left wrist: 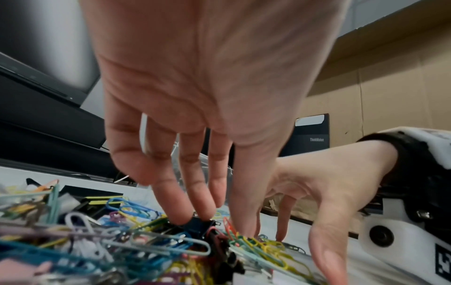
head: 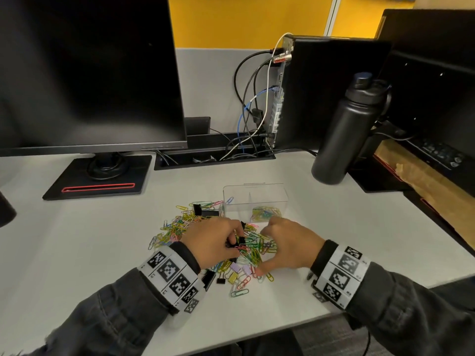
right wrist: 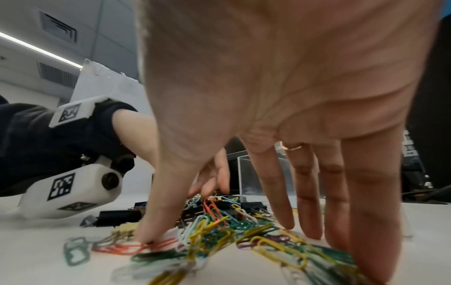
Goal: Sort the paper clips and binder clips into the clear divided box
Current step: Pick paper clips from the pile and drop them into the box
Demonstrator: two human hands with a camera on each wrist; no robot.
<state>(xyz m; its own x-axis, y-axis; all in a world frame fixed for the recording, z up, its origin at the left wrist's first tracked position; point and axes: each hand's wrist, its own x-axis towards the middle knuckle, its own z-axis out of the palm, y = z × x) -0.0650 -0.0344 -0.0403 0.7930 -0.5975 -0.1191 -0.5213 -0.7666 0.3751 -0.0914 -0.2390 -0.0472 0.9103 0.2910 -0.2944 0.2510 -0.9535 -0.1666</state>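
A heap of coloured paper clips (head: 180,227) mixed with black and pastel binder clips (head: 237,269) lies on the white desk. Behind it stands the clear divided box (head: 254,195); its right compartment holds paper clips (head: 266,214). My left hand (head: 235,242) reaches down into the heap and pinches a black binder clip (left wrist: 198,225) between fingertips and thumb. Just to its right, my right hand (head: 262,250) arches over a cluster of paper clips (right wrist: 219,229). Its fingers are spread and nearly straight with their tips on the desk, and the thumb (right wrist: 151,227) presses an orange clip.
A black water bottle (head: 347,132) stands at the back right, beside a small computer tower (head: 321,91) with cables. A dark monitor (head: 84,73) on a flat black base (head: 97,178) fills the back left. Bare desk lies left and right of the heap.
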